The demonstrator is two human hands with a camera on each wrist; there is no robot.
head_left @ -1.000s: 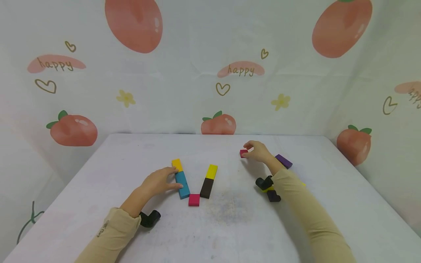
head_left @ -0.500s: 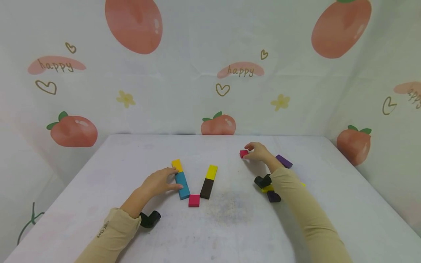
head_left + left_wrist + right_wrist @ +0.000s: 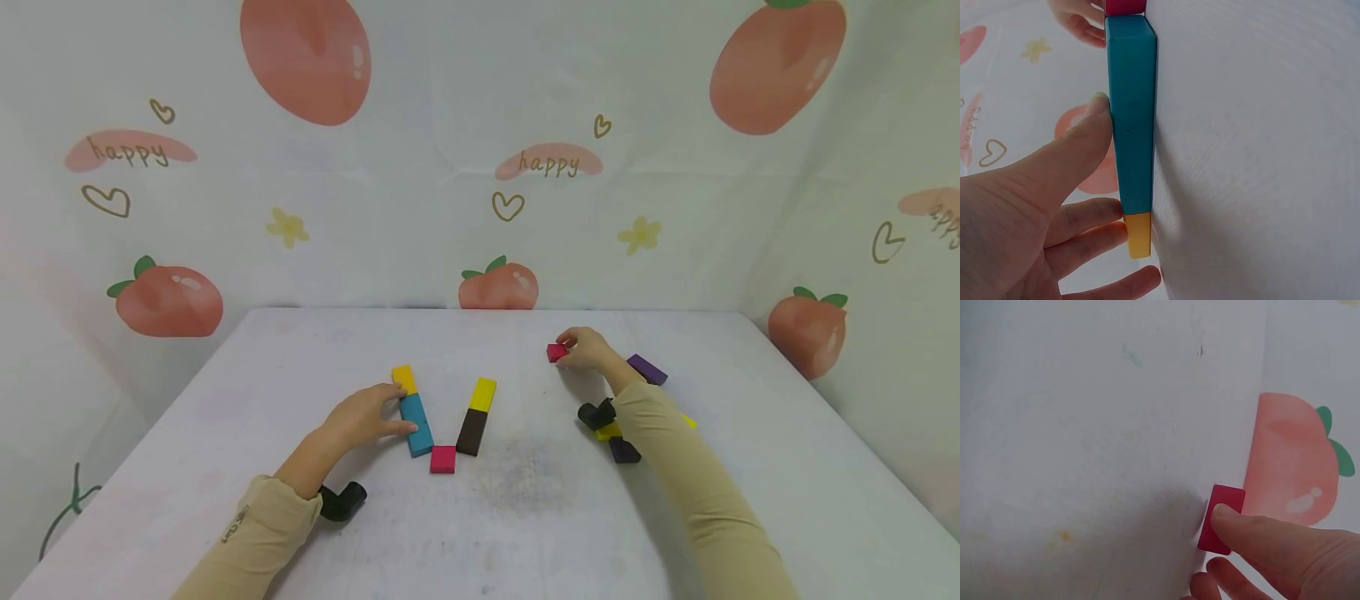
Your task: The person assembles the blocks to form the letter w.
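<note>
In the head view my left hand point(image 3: 363, 418) rests its thumb and fingers on a row of a blue block point(image 3: 416, 425) and an orange block point(image 3: 403, 378). The left wrist view shows the thumb against the blue block, fingers by the orange one. At the row's near end lies a red square block point(image 3: 442, 459). A dark brown block point(image 3: 472, 432) and a yellow block point(image 3: 483, 394) form a second slanted row. Farther back, my right hand point(image 3: 591, 350) pinches a small red block point(image 3: 1222, 519), the thumb on its face in the right wrist view.
A purple block point(image 3: 647, 369) lies beyond the right forearm. Near that sleeve are another yellow block point(image 3: 608, 431) and a dark block point(image 3: 624, 450), partly hidden. Black wrist devices point(image 3: 343, 501) sit at both wrists. A fruit-printed cloth point(image 3: 420, 167) hangs behind the white table point(image 3: 510, 542).
My right hand has shifted very slightly nearer with its fingers closing around the small red block. The left hand and the block rows keep their places.
</note>
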